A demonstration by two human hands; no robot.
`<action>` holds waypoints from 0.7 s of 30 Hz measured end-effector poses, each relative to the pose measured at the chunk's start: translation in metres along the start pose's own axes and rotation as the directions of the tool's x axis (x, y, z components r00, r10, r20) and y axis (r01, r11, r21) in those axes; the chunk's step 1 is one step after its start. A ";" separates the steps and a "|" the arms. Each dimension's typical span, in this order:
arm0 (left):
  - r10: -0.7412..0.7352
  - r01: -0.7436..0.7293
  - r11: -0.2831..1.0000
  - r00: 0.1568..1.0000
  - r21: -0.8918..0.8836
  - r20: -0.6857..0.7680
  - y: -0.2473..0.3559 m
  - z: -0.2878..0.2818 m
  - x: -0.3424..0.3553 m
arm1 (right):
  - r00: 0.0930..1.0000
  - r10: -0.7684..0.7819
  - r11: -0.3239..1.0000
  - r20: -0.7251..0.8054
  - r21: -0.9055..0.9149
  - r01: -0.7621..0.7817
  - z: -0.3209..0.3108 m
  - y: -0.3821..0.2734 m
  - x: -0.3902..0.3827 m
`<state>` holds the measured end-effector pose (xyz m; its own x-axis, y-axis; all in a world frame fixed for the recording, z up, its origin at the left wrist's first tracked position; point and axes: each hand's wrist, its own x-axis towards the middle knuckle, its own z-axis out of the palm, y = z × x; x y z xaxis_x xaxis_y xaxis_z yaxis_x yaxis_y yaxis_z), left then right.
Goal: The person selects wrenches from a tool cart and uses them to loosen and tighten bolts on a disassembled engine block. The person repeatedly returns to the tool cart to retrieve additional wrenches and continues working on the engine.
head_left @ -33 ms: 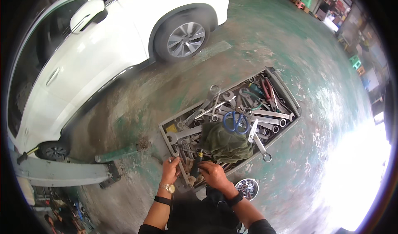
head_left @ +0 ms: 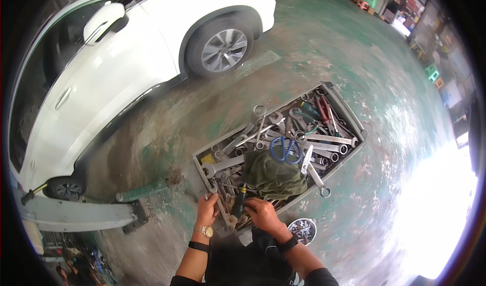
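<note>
My left hand [head_left: 206,210] is closed at the near left corner of a grey metal tool drawer [head_left: 194,157]. From its fingers a small silver wrench [head_left: 214,189] sticks up, mostly hidden by the hand. My right hand [head_left: 262,215] is curled with its fingertips together, right beside a dark screwdriver handle [head_left: 240,203] with a yellow end. Whatever those fingertips pinch is hidden. Just beyond lies a crumpled olive-green cloth [head_left: 276,173]. On top of it rest blue-handled scissors [head_left: 285,150] with the blade pointing right.
Combination wrenches [head_left: 326,147] fill the drawer, with red-handled pliers [head_left: 324,108] at its far end. One wrench [head_left: 325,191] juts over the right edge. A round tub of small metal parts [head_left: 304,230] stands near my right forearm. A white car [head_left: 116,73] and a grey lift arm [head_left: 81,212] are at left.
The whole view has shifted very slightly. Both hands keep their places at the drawer's near edge, with no clear change in grip.
</note>
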<state>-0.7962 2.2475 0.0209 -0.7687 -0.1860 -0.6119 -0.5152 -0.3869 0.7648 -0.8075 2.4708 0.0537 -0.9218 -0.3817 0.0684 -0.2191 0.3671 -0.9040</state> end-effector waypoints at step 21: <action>0.030 -0.018 0.992 0.995 -0.124 0.096 -0.003 -0.007 0.004 | 0.722 0.338 0.858 -0.604 -0.119 -0.500 -0.006 0.002 0.041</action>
<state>-0.7952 2.2412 0.0144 -0.8165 -0.1100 -0.5668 -0.4507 -0.4921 0.7448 -0.8474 2.4611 0.0572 -0.9327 0.3607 -0.0010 0.2353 0.6064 -0.7596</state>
